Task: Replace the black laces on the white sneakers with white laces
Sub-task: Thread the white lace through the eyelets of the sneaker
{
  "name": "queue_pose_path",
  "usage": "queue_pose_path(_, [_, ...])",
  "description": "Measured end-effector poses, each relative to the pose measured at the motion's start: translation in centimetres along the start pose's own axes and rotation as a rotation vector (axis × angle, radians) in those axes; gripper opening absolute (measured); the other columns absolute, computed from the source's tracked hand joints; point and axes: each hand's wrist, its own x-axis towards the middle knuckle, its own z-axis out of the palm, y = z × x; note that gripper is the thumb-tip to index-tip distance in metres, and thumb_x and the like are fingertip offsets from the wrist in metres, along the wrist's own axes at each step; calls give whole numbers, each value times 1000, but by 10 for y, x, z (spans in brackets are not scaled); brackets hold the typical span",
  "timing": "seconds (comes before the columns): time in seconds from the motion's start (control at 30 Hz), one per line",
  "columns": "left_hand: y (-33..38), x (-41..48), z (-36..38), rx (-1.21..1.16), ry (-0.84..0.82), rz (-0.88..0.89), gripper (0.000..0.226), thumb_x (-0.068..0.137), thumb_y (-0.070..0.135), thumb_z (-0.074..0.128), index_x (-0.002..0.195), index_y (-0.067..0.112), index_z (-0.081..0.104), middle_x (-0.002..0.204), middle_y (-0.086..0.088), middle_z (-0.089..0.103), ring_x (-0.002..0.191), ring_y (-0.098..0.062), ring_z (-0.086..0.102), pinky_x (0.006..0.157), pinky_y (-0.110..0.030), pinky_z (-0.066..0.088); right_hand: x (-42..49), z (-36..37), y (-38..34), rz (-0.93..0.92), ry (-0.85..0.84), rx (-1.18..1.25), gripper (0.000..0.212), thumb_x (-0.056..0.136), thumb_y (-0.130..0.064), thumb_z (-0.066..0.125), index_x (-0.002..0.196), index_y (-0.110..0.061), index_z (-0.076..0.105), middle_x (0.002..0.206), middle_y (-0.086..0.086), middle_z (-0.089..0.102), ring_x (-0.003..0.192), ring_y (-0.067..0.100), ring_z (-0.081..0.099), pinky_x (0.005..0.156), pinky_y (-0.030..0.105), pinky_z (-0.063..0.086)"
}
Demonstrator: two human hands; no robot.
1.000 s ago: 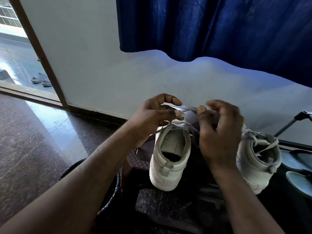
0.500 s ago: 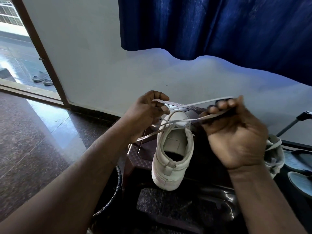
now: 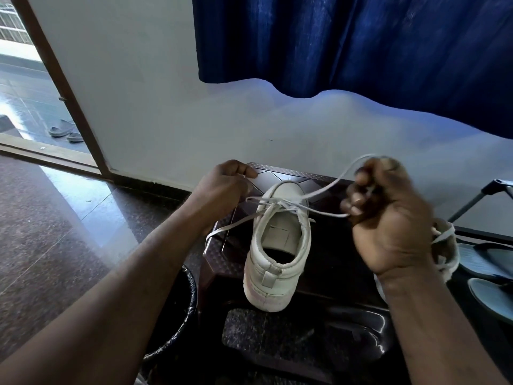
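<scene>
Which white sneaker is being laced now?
The centre sneaker, heel toward camera: left hand and right hand hold its white lace. The other sneaker sits behind the right hand.

White sneaker (image 3: 277,245), low-top, upright, heel nearest, toe away; sits between the two grips, just below both. White lace (image 3: 277,202) crosses its upper eyelets: one strand to left hand (image 3: 222,187) pinch, tail hanging below; other loops into right hand (image 3: 388,218) curled fingers. Second white sneaker (image 3: 447,245) mostly hidden behind right grip

White sneaker (image 3: 277,245), white lace (image 3: 324,190); dark brown embossed stool (image 3: 280,175); deep blue curtain (image 3: 361,43); speckled floor (image 3: 41,218).
</scene>
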Motion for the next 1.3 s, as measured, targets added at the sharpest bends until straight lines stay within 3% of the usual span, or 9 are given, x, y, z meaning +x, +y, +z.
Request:
queue_pose_path(0.2, [6,-8,19,145,-94,456,34,79,25,71,108,43,75,118,4,70,111,-20,64,102,-48,53,-14,23,24,-6,-113,-535,23,105,-16,56,90,-6,69,71,6,59,65,18,47,57,24,40])
queue_pose_path(0.4, [3,-15,32,443,-44,686,14,93,35,73,107,37,77,110,17,71,108,-4,55,96,-42,51,-17,26,25,-30,-109,-593,21,100,-23,61,88,-8,71,66,-5,59,64,10,51,61,22,43])
queue_pose_path(0.53, [4,-8,18,540,180,649,6,94,31,76,96,30,81,103,15,75,104,-16,55,80,-20,41,-16,25,21,-10,-112,-545,24,104,-13,56,85,-4,69,67,-5,60,61,10,47,57,21,40])
queue_pose_path(0.63, [1,-3,4,638,276,559,7,95,30,73,91,31,79,101,15,74,103,-18,50,77,-24,33,-14,25,19,24,-70,-443,32,104,-9,54,76,-14,70,68,0,59,57,11,41,51,21,33])
queue_pose_path(0.87, [-5,0,-16,771,97,452,6,94,30,74,92,30,81,108,12,75,114,-20,48,85,-26,34,-9,21,14,86,-7,-283,40,100,-12,54,68,-23,74,74,5,56,57,13,39,53,29,24])
queue_pose_path(1.07, [-22,7,-21,1016,-63,305,10,83,40,56,82,49,60,108,17,65,113,-21,53,101,-50,48,-11,22,17,87,26,-305,46,102,-8,53,65,-26,74,73,2,63,58,12,45,51,24,29])
queue_pose_path(1.13, [-21,9,-17,983,-81,320,12,90,49,58,101,49,64,125,12,61,122,-24,52,109,-45,42,-14,25,19,83,-7,-363,45,102,-9,53,66,-26,73,75,4,62,60,12,44,51,22,32])
queue_pose_path(1.2, [-13,5,-10,776,-82,378,29,96,32,66,124,39,67,134,8,59,123,-23,53,108,-33,41,-16,26,21,65,-41,-423,42,103,-9,55,68,-25,71,77,6,64,63,11,46,53,20,36])
queue_pose_path(1.3, [3,-7,2,240,-229,391,25,101,18,62,123,22,72,101,22,70,92,-2,63,90,-31,50,-16,27,27,22,-75,-560,23,96,-23,64,75,-19,71,81,17,68,70,11,55,65,28,46])
